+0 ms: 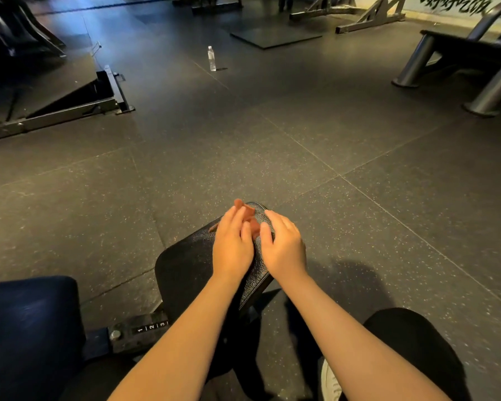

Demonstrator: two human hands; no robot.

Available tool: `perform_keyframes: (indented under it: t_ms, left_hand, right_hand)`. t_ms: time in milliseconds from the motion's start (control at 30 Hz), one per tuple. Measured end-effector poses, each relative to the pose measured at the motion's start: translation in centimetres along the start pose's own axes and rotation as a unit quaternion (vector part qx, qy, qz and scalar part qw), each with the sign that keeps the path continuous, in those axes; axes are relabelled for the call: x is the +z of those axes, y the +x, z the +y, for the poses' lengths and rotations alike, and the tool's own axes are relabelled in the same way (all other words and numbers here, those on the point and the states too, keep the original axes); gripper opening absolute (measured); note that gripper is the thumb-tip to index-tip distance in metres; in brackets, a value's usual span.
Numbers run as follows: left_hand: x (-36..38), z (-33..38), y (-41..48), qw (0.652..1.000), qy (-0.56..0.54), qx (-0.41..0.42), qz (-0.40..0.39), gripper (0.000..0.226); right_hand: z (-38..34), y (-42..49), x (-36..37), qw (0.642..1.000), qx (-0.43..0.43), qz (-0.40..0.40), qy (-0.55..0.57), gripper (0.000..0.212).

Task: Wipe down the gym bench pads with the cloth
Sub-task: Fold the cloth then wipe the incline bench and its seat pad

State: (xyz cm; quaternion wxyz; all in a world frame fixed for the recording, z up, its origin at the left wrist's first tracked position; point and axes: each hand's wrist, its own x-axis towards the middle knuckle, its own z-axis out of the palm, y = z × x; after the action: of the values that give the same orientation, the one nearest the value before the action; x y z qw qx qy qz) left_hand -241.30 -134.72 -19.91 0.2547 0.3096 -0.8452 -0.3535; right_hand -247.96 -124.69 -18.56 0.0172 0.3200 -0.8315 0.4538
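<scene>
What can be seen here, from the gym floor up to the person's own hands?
Bench pad: one, black and textured, centre, under both hands.
Cloth: one, reddish-brown, at the pad's far end, partly under the left hand.
Second pad: one, dark blue, lower left.
Adjustment bar: one, black, numbered 1 2 3, between the pads.
Water bottle: one, clear, upright on the far floor.
Floor mat: one, dark, far centre.
Machine frames: several, grey, at left, top and right.
Floor: dark speckled tiles.
Shoe: one, white, bottom edge.
Trouser leg: black, lower right.
Left hand: fingers straight, on the cloth.
Right hand: relaxed, on the pad beside the cloth.
</scene>
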Motion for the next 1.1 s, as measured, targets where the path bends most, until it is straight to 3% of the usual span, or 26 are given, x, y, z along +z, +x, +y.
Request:
perform_keyframes:
  t_ms: [100,233,400,700,800,967,1100]
  left_hand:
    - [1.0,3.0,-3.1,0.996,-0.018,0.081,-0.034,0.041]
    - [0.9,2.1,-2.0,0.99,0.027,0.129,-0.059,0.042]
    - [-0.3,-0.1,1.7,0.999,0.012,0.022,-0.028,0.043]
    - [0.8,1.7,-5.1,0.994,-0.043,0.088,-0.041,0.042]
    - [-0.1,2.3,-5.6,0.994,-0.098,0.019,-0.034,0.038]
    - [-1.3,6.4,-6.5,0.966,-0.239,-0.068,-0.066,0.035]
    - [-0.8,5.9,-5.6,0.971,-0.217,-0.045,-0.086,0.034]
  right_hand:
    - [0.1,0.5,-1.0,0.993,0.082,0.009,0.087,0.031]
    - [0.2,0.4,-1.6,0.983,0.115,0.013,0.143,0.031]
    - [0.9,0.2,-1.8,0.994,0.067,-0.019,0.09,0.032]
    - [1.4,-2.8,-2.3,0.997,0.008,0.033,0.073,0.024]
    - [1.0,-3.8,-2.5,0.998,0.031,0.034,0.052,0.032]
    - [-0.6,-3.5,-4.2,0.969,0.036,-0.06,0.237,0.041]
    - [-0.5,-3.0,-4.9,0.969,0.034,-0.017,0.243,0.037]
